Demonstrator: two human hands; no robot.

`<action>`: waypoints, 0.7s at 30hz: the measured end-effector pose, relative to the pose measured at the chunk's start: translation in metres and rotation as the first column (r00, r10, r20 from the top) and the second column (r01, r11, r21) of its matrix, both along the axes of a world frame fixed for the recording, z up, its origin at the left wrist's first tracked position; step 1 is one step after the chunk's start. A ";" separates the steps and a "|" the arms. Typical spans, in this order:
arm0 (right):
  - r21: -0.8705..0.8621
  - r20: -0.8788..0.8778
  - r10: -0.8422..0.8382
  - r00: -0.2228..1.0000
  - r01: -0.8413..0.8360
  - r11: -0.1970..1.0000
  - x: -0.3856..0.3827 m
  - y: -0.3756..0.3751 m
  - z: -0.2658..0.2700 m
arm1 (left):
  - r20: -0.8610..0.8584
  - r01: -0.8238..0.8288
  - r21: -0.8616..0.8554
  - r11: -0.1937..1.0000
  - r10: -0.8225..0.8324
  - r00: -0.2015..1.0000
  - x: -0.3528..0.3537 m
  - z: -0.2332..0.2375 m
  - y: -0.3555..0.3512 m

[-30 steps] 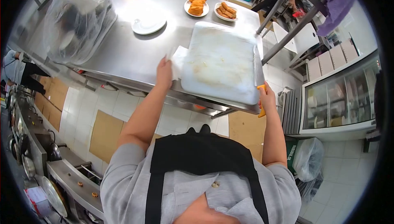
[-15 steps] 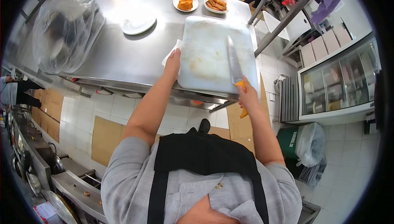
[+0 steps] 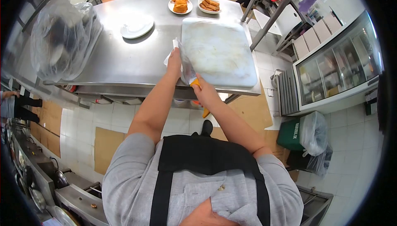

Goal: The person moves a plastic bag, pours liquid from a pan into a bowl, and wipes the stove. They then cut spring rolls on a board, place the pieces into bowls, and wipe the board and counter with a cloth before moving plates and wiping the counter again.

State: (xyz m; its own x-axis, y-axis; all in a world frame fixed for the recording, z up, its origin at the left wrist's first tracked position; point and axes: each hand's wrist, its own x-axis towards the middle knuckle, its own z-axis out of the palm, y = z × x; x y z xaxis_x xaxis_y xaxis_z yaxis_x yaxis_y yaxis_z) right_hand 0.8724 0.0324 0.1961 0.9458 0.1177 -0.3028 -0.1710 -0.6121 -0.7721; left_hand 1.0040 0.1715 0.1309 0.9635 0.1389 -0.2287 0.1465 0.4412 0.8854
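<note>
My right hand (image 3: 203,90) is wrapped round the yellow handle of a kitchen knife (image 3: 187,66). Its wide blade points forward and left, lying along my left hand (image 3: 175,62) at the left edge of the cutting board (image 3: 219,54). In my left hand is a bunched white cloth or paper towel (image 3: 168,59), its upper end overlapping the blade near the tip. The board is pale, with brownish stains and small scraps on it.
A steel table (image 3: 109,60) carries a white plate (image 3: 137,29), a plastic-wrapped bundle (image 3: 64,39) at left, and two dishes of golden-brown fried food (image 3: 180,6) at the back. Metal posts (image 3: 264,25) stand at the right corner; a glass-doored fridge (image 3: 341,66) is beyond.
My right hand has swung the knife left, from over the right side of the board to beside the cloth. My left hand stays at the board's left edge, still gripping the cloth.
</note>
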 end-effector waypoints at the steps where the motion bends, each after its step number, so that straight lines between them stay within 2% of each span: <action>1: 0.009 -0.139 -0.011 0.990 0.013 1.000 -0.004 0.007 0.025 | 0.021 -0.014 0.016 1.000 0.013 1.000 0.005 -0.009 0.001; 3: -0.068 0.186 0.066 0.980 -0.054 0.996 -0.002 0.007 -0.004 | 0.069 -0.044 0.042 0.998 0.041 0.997 0.019 -0.030 0.000; 4: -0.119 0.337 0.113 0.935 -0.077 0.990 -0.004 0.009 -0.007 | 0.115 -0.070 0.115 0.991 0.057 0.992 0.019 -0.026 0.000; 7: -0.179 0.437 0.155 0.886 -0.083 0.980 -0.015 0.022 -0.013 | 0.253 -0.173 0.309 0.935 0.094 0.963 0.008 -0.017 -0.006; 9: -0.251 0.351 0.204 0.914 -0.119 0.961 -0.026 0.027 0.011 | 0.343 -0.253 0.425 0.869 0.104 0.933 -0.004 -0.008 -0.005; 12: -0.355 0.321 0.321 0.891 -0.201 0.913 -0.036 0.028 0.035 | 0.221 -0.218 0.213 0.953 0.170 0.960 -0.025 0.038 0.007; 13: -0.390 0.322 0.367 0.872 -0.231 0.891 -0.039 0.026 0.040 | 0.219 -0.222 0.017 0.975 0.213 0.952 -0.026 0.042 0.010; 16: -0.445 0.243 0.459 0.854 -0.322 0.835 -0.058 0.015 0.055 | 0.167 -0.284 -0.199 0.938 0.318 0.933 -0.036 0.060 0.023; 19: -0.491 0.186 0.532 0.826 -0.392 0.779 -0.081 -0.004 0.061 | 0.054 -0.300 -0.314 0.901 0.332 0.942 -0.022 0.038 0.049; 21: -0.389 0.255 0.513 0.820 -0.399 0.831 -0.095 -0.026 0.056 | -0.007 -0.307 -0.390 0.868 0.330 0.944 -0.021 0.036 0.055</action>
